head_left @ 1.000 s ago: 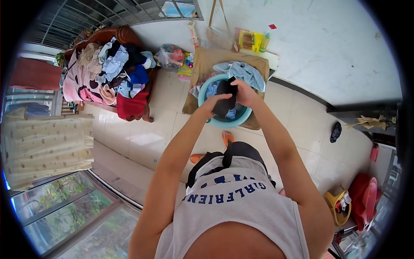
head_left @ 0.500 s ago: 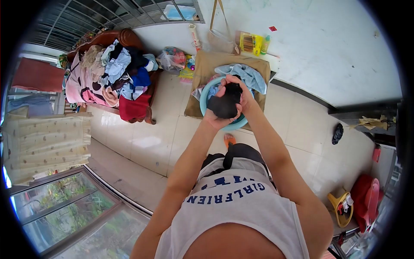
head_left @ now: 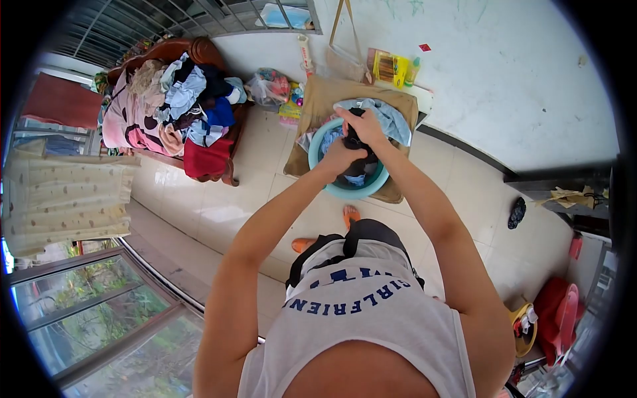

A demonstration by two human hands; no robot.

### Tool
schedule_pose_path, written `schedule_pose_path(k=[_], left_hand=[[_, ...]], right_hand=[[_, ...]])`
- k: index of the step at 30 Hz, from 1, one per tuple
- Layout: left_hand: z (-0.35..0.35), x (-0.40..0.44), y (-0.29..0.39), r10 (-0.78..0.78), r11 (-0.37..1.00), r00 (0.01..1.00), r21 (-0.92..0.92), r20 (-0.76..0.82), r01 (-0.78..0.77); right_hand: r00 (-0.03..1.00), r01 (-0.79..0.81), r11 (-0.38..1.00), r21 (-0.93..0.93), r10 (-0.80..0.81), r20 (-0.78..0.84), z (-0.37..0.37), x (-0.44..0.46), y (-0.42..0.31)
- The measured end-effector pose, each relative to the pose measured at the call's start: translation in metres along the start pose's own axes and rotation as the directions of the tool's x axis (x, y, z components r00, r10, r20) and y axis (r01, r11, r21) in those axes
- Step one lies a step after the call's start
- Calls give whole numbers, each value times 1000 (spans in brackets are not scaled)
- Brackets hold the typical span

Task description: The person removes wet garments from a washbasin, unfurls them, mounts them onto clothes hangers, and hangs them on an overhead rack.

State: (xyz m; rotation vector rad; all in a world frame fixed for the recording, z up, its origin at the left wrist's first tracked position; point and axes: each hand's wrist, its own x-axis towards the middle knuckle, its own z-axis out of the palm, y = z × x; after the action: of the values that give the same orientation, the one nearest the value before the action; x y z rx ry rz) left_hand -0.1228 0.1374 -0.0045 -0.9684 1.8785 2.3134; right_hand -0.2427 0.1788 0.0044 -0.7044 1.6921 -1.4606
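Over a turquoise basin (head_left: 353, 192) of clothes, both my hands grip a dark piece of clothing (head_left: 357, 140); what kind of garment it is I cannot make out. My left hand (head_left: 343, 159) is closed on its nearer part, by the basin's left side. Farther from me, my right hand (head_left: 364, 126) holds the upper end of the cloth. Light blue cloth (head_left: 383, 114) hangs over the far rim. A small blue bit of fabric (head_left: 356, 180) shows inside the basin below the dark cloth.
The basin stands on a brown cloth-covered surface (head_left: 302, 149) against the wall. A wooden sofa piled with clothes (head_left: 179, 99) is at the left, with plastic bags (head_left: 269, 86) beside it. A black bag (head_left: 517, 212) lies on the floor at right; a yellow stool (head_left: 524, 331) stands lower right.
The dark cloth, bunched between both hands before, now hangs longer and lower into the basin. My hands have moved apart, the left one turned knuckles up. Both feet now show.
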Motion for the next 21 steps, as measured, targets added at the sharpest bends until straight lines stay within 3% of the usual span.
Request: schedule_pose_path(k=[1, 2, 4, 7, 9, 13, 15, 16, 17, 18, 20, 21], left_hand=[[1, 11, -24, 180, 980, 977, 109, -114, -168], [5, 9, -24, 179, 980, 977, 108, -114, -167], [11, 2, -23, 357, 840, 905, 503, -231, -203], [18, -5, -18, 327, 857, 914, 484, -239, -180], [21, -3, -19, 317, 860, 919, 480, -235, -174], [17, 10, -42, 303, 859, 927, 485, -220, -166], [10, 17, -54, 327, 865, 920, 459, -214, -201], [5, 19, -49, 145, 978, 986, 162, -86, -129], [2, 18, -47, 2, 991, 995, -133, 97, 11], [-2, 14, -46, 7, 991, 996, -136, 92, 6], [-4, -17, -9, -232, 845, 951, -441, 206, 301], [-11, -18, -16, -186, 827, 961, -495, 206, 266]], right_hand=[[1000, -1, 1000, 0, 1, 1, 2, 0, 6], [999, 9, 1000, -23, -10, -43, 3, 1, 12], [996, 22, 999, -46, -25, -87, 6, 4, 24], [981, 28, 1000, 5, -26, -190, 9, 5, 39], [953, -11, 997, -75, -13, -303, 10, 2, 42], [968, -37, 999, -25, 29, -251, 3, 5, 66], [984, -49, 973, 224, 85, -155, -3, 5, 78], [985, -46, 974, 222, 81, -150, -7, 4, 77], [991, -12, 974, 227, 42, -125, -10, 0, 78], [995, 23, 972, 232, 0, -99, -15, -4, 78], [999, -1, 975, 223, 10, -40, -25, -12, 65], [982, -184, 960, 211, 187, 7, -29, -22, 50]])
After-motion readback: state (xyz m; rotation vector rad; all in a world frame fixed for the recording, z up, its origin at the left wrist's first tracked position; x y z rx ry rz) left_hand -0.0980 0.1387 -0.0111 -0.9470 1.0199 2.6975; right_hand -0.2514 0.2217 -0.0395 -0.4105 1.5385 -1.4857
